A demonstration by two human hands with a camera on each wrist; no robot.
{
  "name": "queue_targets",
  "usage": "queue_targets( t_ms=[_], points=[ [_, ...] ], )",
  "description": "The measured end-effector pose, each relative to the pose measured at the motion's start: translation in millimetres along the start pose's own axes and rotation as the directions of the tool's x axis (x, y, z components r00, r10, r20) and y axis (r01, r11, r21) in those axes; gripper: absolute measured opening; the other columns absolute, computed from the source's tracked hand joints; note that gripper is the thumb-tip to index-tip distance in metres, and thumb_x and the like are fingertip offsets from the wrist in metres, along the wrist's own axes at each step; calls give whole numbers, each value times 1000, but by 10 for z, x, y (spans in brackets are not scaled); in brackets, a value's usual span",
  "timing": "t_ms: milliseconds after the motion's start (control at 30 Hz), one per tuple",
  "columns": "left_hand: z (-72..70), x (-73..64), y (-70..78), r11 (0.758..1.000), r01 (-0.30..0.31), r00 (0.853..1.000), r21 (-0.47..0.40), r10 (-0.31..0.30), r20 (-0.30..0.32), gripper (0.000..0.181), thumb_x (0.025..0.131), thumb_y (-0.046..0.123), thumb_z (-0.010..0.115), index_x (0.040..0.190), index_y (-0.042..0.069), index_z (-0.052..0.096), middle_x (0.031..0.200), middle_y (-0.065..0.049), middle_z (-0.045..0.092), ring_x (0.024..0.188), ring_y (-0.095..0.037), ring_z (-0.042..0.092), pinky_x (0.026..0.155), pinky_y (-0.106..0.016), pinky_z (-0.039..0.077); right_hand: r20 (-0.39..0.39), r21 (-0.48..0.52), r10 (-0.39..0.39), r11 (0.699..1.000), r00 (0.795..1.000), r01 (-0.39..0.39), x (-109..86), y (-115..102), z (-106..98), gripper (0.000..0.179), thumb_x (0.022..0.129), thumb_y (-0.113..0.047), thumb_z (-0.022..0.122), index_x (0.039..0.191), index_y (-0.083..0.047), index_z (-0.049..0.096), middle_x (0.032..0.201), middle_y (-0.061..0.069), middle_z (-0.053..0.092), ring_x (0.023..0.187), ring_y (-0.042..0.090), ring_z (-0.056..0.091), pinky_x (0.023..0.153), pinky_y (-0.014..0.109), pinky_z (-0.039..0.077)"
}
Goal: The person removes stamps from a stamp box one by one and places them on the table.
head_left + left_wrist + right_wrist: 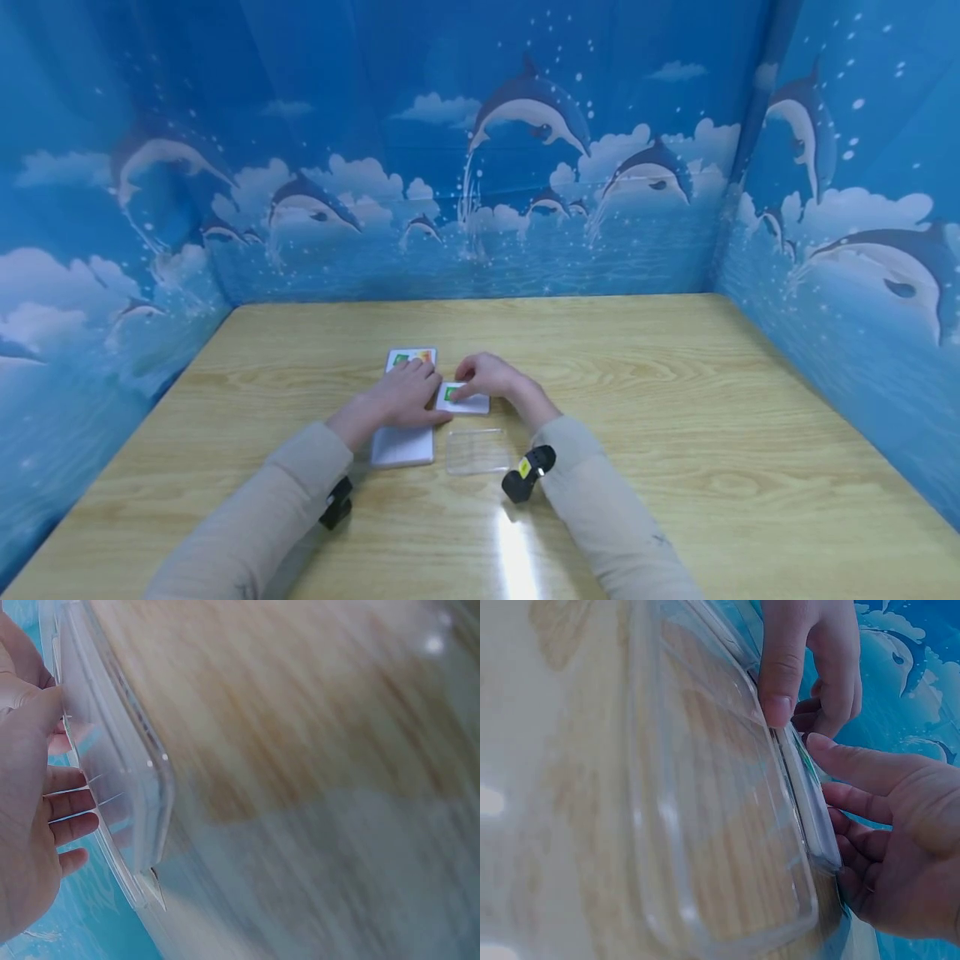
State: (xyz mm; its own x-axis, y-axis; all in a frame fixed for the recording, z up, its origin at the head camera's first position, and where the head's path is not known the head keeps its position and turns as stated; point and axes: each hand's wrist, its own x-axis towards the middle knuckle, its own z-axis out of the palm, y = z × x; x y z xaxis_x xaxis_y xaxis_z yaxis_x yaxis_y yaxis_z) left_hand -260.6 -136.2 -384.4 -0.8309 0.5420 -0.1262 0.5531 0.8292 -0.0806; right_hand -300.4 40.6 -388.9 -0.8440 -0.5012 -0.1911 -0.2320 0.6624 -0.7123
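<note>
A flat white card stack [471,404] with a green print lies crosswise in the middle of the table. My right hand [491,377] holds it, thumb on its printed face and fingers curled at its far edge; the right wrist view shows the stack's side [814,814]. My left hand [405,396] rests palm down just left of it, fingers extended, thumb reaching to the stack's near left corner. Beneath the left hand, a printed white card [397,357] shows beyond the fingers and a plain white slab [402,447] shows nearer me.
A shallow clear plastic case [477,452] lies close in front of the card stack, with the right wrist above its right side. The wooden table [675,400] is bounded by blue dolphin-print curtains [360,125] at the back and sides.
</note>
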Motion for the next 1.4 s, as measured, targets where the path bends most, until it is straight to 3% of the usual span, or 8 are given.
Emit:
queue_targets(
  t_ms=[500,800,1000,1400],
  points=[
    [20,-12,-2,1000,-6,1000,-23,6,-9,60,87,60,48,111,6,57,113,-12,52,104,-25,47,98,-46,34,-40,-50,17,999,999,-19,-6,-49,62,32,72,-18,79,94,-6,61,88,3,58,82,16,52,76,27,44],
    [22,-14,4,999,-4,1000,-41,3,-19,61,87,59,50,113,5,56,111,-11,52,103,-25,47,97,-46,33,-49,-42,14,999,999,-16,-3,-26,50,21,78,-15,74,93,-7,63,89,2,60,85,16,54,80,30,45],
    [13,-22,14,998,-4,1000,-59,3,-17,61,87,58,51,114,4,56,108,-11,52,103,-26,47,98,-47,33,-65,-62,-10,998,998,5,0,-14,39,10,82,-12,69,90,-6,66,85,2,61,81,15,55,75,28,44],
    [-2,-17,19,999,4,1000,-40,-4,-14,62,87,58,50,116,4,56,111,-12,52,105,-26,47,98,-46,33,-100,-58,-6,998,995,0,22,-2,17,10,82,-10,68,91,-7,67,85,2,62,82,16,56,78,30,45]
  ],
)
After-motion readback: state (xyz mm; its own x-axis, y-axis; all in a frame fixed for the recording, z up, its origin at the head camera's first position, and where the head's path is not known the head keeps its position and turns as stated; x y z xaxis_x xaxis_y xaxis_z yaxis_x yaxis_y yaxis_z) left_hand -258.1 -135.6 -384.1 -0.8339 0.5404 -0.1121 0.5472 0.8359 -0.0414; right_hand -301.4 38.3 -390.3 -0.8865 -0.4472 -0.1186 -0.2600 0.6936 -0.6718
